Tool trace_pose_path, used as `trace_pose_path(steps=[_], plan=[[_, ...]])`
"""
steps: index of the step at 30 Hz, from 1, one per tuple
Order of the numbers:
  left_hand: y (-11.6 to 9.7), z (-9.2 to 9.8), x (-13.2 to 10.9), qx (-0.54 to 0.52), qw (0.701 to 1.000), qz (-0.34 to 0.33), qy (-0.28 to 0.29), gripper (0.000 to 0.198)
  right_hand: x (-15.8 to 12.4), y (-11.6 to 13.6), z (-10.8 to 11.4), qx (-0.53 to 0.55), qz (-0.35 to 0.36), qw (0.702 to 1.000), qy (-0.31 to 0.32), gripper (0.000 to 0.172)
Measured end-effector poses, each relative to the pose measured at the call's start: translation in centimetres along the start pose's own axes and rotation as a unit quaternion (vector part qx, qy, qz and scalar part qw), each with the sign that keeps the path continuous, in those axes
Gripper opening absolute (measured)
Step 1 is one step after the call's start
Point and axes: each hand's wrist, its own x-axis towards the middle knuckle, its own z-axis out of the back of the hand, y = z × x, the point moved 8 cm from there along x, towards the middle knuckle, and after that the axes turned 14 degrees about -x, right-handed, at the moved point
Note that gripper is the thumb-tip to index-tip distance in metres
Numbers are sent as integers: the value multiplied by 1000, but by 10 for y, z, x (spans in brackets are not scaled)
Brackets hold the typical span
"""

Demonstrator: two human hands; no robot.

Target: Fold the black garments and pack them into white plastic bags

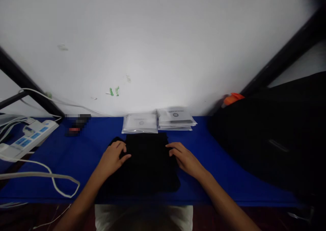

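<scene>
Forearms (pixel 222 199): frame bottom
Black cloth (pixel 150 166): lower middle
Left hand (pixel 113 158): cloth's left edge
Right hand (pixel 185 159): its right edge
Both: curled, grip unclear

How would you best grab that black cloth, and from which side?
Probably pinch the black cloth by its left and right edges, coming in from both sides. It lies fairly flat on the blue tabletop; the left hand and right hand are at those sides, and white packets sit close beyond its far end, leaving less room there.
</scene>
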Motion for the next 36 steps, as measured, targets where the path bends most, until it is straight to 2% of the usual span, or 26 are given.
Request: trace_pose_path(steps=[3,5,7,9,11,12,13,15,17,19,20,22,25,27,28,30,32,33,34,36], plan=[[31,31,-13,17,995,88,-39,4,-5,-12,-1,2,-19,1000,3,40],[44,49,-20,43,987,140,-63,8,-8,-18,-4,7,-24,1000,11,42],[47,62,-23,80,978,163,-102,19,-8,-20,-7,8,-22,1000,21,46],[34,70,-23,125,968,137,-169,28,-7,-20,-7,9,-18,999,28,46],[12,67,-19,138,966,55,-210,33,-4,-17,-4,13,-17,999,29,42],[0,59,-16,122,972,3,-199,33,-2,-16,-2,15,-19,999,30,37],[-11,47,-12,94,981,-48,-163,32,0,-14,-1,16,-21,999,34,33],[-26,19,-6,26,991,-126,-46,31,2,-11,1,14,-28,998,55,25],[-30,-2,-3,-12,988,-146,45,32,3,-9,-1,14,-34,995,87,33],[-25,-9,1,-24,989,-128,75,23,3,-9,-4,17,-41,993,113,38],[-23,-9,3,-32,990,-115,78,16,4,-9,-5,18,-46,992,119,35],[-18,-5,7,-58,991,-94,78,9,6,-12,-5,21,-57,991,117,23],[-15,4,15,-91,991,-71,72,16,16,-16,-2,37,-63,993,89,10],[-12,12,23,-77,995,-50,48,19,27,-20,0,53,-65,994,68,6],[-12,17,28,-52,998,-40,19,20,33,-24,1,57,-71,994,53,5],[-14,32,35,24,996,-29,-76,19,45,-34,4,34,-103,994,7,9],[-24,42,36,90,980,-45,-171,18,52,-43,12,-36,-154,985,-65,16],[-29,42,34,103,974,-62,-194,18,53,-43,15,-77,-171,977,-98,19],[-33,39,32,104,972,-80,-194,18,54,-41,17,-110,-175,971,-117,22],[-32,25,26,83,981,-104,-144,17,53,-28,10,-132,-141,976,-104,23]])
